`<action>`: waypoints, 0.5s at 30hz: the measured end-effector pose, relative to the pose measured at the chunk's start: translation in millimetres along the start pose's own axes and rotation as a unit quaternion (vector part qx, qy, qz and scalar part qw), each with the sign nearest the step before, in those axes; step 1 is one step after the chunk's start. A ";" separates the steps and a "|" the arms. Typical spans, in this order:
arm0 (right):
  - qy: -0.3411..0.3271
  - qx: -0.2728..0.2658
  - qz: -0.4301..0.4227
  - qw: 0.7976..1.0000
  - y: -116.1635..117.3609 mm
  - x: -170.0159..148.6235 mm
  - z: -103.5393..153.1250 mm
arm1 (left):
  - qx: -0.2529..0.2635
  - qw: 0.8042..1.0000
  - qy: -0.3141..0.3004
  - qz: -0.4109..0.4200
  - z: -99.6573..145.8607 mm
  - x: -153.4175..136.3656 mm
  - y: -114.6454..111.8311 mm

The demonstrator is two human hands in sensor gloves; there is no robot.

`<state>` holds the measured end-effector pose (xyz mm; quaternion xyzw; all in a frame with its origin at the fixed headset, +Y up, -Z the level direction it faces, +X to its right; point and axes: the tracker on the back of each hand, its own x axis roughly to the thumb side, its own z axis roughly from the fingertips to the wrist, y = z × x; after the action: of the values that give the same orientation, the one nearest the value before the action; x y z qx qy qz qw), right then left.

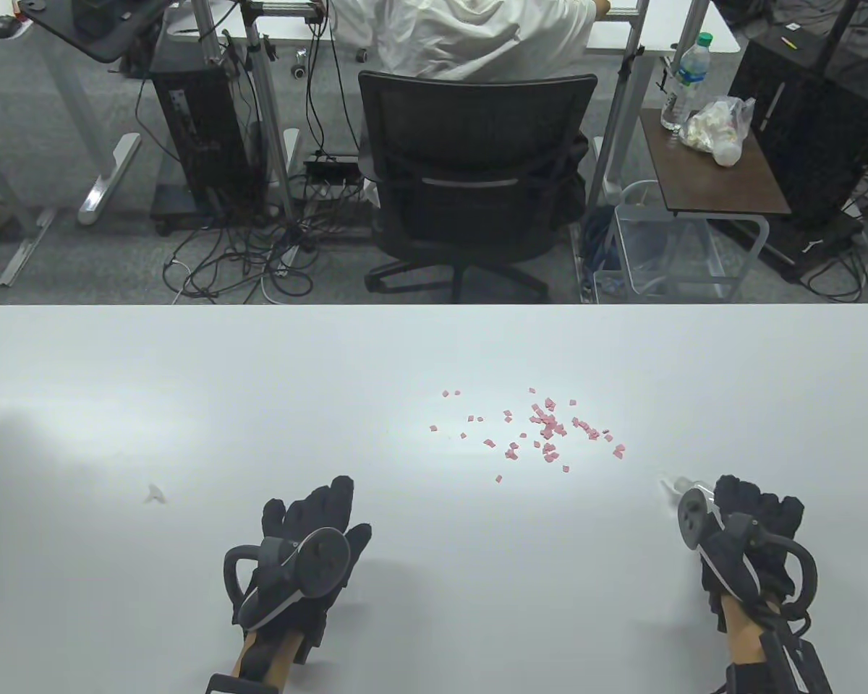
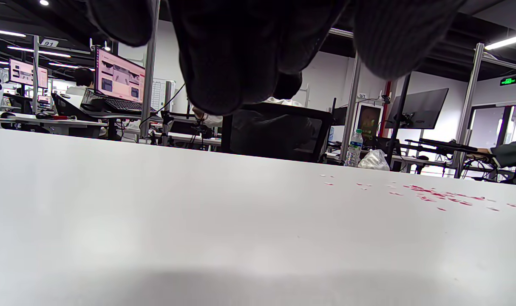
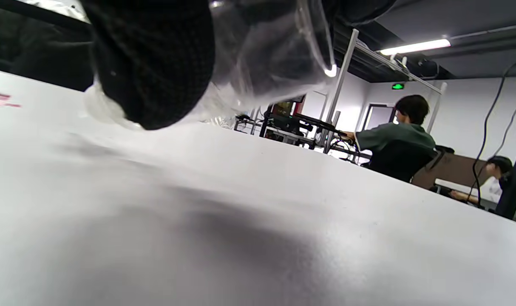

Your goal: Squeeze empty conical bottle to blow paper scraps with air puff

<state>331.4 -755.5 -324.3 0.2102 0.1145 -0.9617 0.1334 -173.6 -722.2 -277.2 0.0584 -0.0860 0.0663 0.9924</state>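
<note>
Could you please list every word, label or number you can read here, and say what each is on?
"91": small sign on the frame post, left wrist view.
Green ceiling sign: lit, characters too small to read.
Water bottle label: blurred, unreadable.
Monitor screens: too small to read.

Bright overhead light (soft shadows)

We see an open-plan office lab, monitors (image 2: 120, 80) on desks, mesh office chair (image 1: 474, 181), computer towers (image 1: 195, 123), tangled floor cables (image 1: 246, 253).
</note>
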 end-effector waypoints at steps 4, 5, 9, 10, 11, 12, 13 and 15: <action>-0.036 -0.009 -0.032 0.999 -1.1 3.3 2.4 | 0.000 1.000 -0.005 -0.003 0.4 2.7 0.0; -0.043 0.000 -0.031 0.999 -0.6 5.4 2.0 | 0.000 1.000 -0.005 -0.004 0.5 2.7 0.1; -0.073 0.010 -0.036 0.997 0.3 11.1 4.8 | -0.001 1.000 0.000 0.001 0.0 -0.4 0.0; -0.077 0.006 -0.042 0.996 -1.7 11.2 4.9 | -0.001 1.000 0.000 0.001 0.0 -0.7 0.0; -0.087 0.001 -0.056 0.995 -4.9 12.7 3.7 | -0.002 1.000 0.001 0.000 -0.1 -0.9 0.1; -0.092 0.006 -0.062 0.994 -6.3 14.5 3.7 | -0.001 1.000 0.001 0.000 0.0 -0.8 0.3; -0.098 0.006 -0.059 0.993 -7.5 16.7 4.6 | 0.000 1.000 0.001 0.001 0.3 -0.6 0.6; -0.107 0.004 -0.057 0.993 -8.2 19.7 7.3 | 0.000 1.000 0.000 0.000 0.4 -0.6 0.7</action>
<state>308.9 -753.9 -325.1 0.0999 0.1074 -0.9852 0.0886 -174.4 -721.7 -276.8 0.0588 -0.0861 0.0665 0.9923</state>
